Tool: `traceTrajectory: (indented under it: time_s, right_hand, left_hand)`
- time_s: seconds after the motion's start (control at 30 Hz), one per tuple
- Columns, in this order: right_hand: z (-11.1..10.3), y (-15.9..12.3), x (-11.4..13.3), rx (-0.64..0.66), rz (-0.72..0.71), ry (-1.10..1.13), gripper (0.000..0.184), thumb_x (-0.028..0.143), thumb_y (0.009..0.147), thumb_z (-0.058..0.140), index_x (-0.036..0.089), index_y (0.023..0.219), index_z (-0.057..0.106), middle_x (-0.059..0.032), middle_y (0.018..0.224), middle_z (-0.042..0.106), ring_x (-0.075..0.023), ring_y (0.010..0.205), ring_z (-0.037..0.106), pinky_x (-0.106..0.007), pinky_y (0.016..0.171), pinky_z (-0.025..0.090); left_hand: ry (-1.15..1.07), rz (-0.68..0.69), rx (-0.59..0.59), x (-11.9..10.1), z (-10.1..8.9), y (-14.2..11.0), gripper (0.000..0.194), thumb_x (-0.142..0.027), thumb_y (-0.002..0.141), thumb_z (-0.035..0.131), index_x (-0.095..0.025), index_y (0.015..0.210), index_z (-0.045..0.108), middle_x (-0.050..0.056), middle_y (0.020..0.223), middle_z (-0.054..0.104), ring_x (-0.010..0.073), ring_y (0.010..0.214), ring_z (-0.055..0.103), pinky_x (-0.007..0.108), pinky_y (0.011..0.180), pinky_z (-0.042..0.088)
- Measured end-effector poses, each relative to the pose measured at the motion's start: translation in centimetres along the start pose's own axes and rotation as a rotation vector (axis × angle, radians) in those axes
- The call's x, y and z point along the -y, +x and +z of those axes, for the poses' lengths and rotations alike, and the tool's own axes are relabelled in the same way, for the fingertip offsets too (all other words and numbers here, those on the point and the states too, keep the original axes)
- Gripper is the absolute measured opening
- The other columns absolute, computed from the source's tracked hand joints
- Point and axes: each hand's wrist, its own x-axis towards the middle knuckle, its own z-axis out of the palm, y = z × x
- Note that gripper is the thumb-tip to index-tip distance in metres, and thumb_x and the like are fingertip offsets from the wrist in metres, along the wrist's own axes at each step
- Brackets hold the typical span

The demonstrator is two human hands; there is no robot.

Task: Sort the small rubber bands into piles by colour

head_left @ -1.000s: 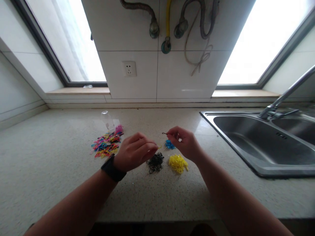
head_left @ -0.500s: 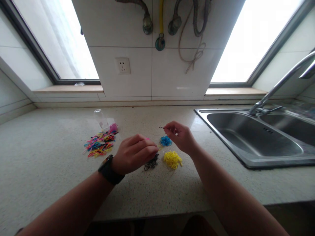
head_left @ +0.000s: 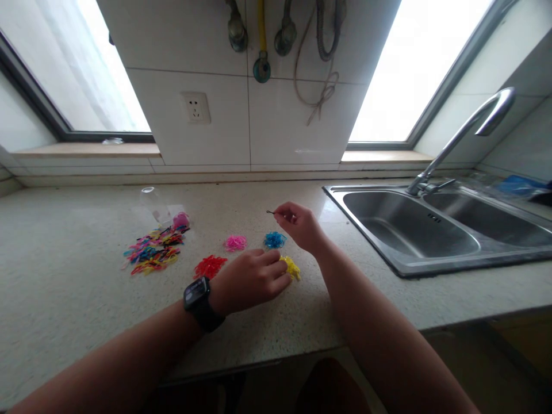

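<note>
My right hand (head_left: 298, 225) is raised above the counter, thumb and forefinger pinching a small black rubber band (head_left: 270, 212) that sticks out to the left. My left hand (head_left: 254, 279), with a black watch on the wrist, reaches over the yellow rubber band pile (head_left: 291, 268). Its fingers are curled together, and their tips and anything in them are hidden. Behind the hands lie a blue rubber band pile (head_left: 275, 240) and a pink rubber band pile (head_left: 235, 242). Close to the watch is a red rubber band pile (head_left: 210, 267). The black pile is covered by my left hand.
A mixed heap of coloured bands (head_left: 157, 247) lies on the left, beside a clear plastic container (head_left: 153, 202) on its side and a pink bundle (head_left: 180, 220). The steel sink (head_left: 409, 224) with its tap (head_left: 452, 141) is on the right. The tiled wall rises behind the counter.
My left hand, earlier showing a bit of yellow band at its fingertips, has moved right onto the yellow pile. The right hand still pinches the black band. The view has turned right.
</note>
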Motion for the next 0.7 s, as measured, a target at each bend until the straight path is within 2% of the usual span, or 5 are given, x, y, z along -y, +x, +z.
traceTrajectory:
  time_s: [0.33, 0.5, 0.7]
  right_hand:
    - [0.0, 0.0, 0.2, 0.047, 0.014, -0.040, 0.010, 0.027, 0.085, 0.064, 0.017, 0.086, 0.066, 0.0013, 0.069, 0.060, -0.0086, 0.055, 0.042, -0.025, 0.051, 0.035]
    - [-0.1, 0.0, 0.2, 0.050, 0.022, -0.033, 0.011, 0.028, 0.085, 0.064, 0.018, 0.087, 0.067, 0.0017, 0.068, 0.058, -0.0085, 0.054, 0.041, -0.024, 0.050, 0.034]
    - [0.2, 0.0, -0.1, 0.057, 0.030, -0.005, 0.013, 0.031, 0.086, 0.064, 0.018, 0.087, 0.066, 0.0016, 0.067, 0.058, -0.0087, 0.055, 0.041, -0.025, 0.050, 0.034]
  left_hand:
    - [0.002, -0.073, 0.054, 0.1, 0.4, -0.2, 0.012, -0.015, 0.094, 0.055, -0.016, 0.085, 0.064, 0.005, 0.083, 0.061, 0.0227, 0.085, 0.056, 0.036, 0.063, 0.046]
    - [-0.015, -0.079, 0.039, 0.3, 0.3, -0.4, 0.012, -0.016, 0.094, 0.054, -0.016, 0.091, 0.066, 0.005, 0.083, 0.063, 0.0229, 0.085, 0.057, 0.036, 0.062, 0.046]
    - [-0.056, -0.173, 0.004, 1.1, -0.5, -1.6, 0.016, -0.019, 0.095, 0.052, -0.018, 0.096, 0.068, 0.005, 0.085, 0.066, 0.0220, 0.085, 0.057, 0.037, 0.070, 0.050]
